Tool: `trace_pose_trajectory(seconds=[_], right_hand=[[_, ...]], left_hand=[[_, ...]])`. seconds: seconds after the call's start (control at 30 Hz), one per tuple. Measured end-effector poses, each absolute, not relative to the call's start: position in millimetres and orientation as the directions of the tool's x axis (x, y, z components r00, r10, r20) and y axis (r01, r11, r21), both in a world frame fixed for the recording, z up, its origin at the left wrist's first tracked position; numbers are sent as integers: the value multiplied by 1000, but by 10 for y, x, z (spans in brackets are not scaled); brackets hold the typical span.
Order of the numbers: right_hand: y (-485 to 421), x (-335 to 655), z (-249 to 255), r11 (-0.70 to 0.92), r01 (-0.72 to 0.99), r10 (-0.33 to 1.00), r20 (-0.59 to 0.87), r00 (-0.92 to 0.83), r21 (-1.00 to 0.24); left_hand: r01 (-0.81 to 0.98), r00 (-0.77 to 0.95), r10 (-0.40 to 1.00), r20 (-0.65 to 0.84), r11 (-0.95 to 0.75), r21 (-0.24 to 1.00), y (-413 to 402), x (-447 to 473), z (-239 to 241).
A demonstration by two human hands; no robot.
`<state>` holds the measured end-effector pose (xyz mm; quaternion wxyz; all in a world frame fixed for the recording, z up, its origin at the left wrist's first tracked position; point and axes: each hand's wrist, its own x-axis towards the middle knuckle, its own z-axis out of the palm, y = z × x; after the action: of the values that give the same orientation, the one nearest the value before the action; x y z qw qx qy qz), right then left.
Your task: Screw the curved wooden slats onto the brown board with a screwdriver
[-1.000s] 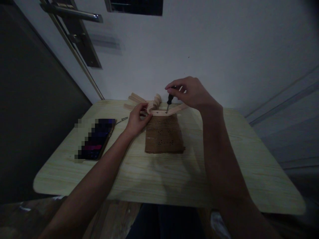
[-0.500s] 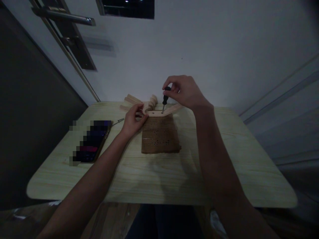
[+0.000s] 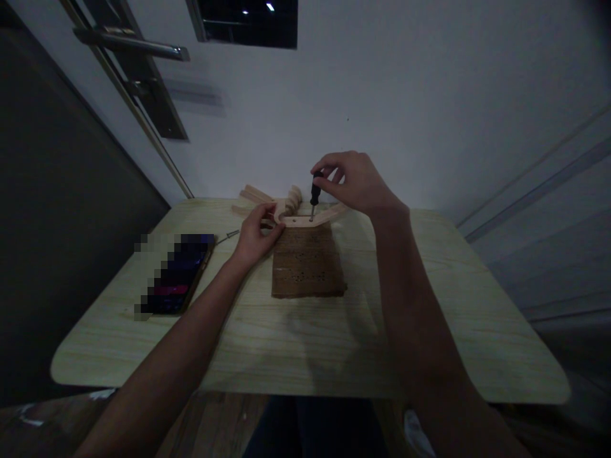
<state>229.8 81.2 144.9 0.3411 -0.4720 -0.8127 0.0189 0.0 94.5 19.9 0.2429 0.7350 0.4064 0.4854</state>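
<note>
My right hand (image 3: 351,182) pinches the black handle of a small screwdriver (image 3: 314,194) that stands upright, its tip on a pale wooden strip (image 3: 305,219). That strip lies across the far edge of a dark brown perforated board (image 3: 308,262). My left hand (image 3: 256,234) is closed on the strip's rounded left end, pressing it to the board. Both sit near the far side of a light wooden table (image 3: 310,331).
More pale wooden pieces (image 3: 267,198) lie behind the strip, against the white wall. A phone (image 3: 179,275) with a blurred screen rests at the table's left, with a thin metal pin (image 3: 228,236) beside it. A door with a metal handle (image 3: 131,41) stands at the upper left.
My fingers on the screwdriver handle have shifted round it. The view has moved slightly. The left hand, strip and board stay where they were.
</note>
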Motion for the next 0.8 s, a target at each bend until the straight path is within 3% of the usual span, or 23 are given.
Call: trace_pose_trajectory(seconds=[0.8], right_hand=[[797, 2287, 1517, 587, 734, 754, 561, -342, -342]], left_hand=[[350, 188, 833, 521, -552, 757, 958, 9, 185]])
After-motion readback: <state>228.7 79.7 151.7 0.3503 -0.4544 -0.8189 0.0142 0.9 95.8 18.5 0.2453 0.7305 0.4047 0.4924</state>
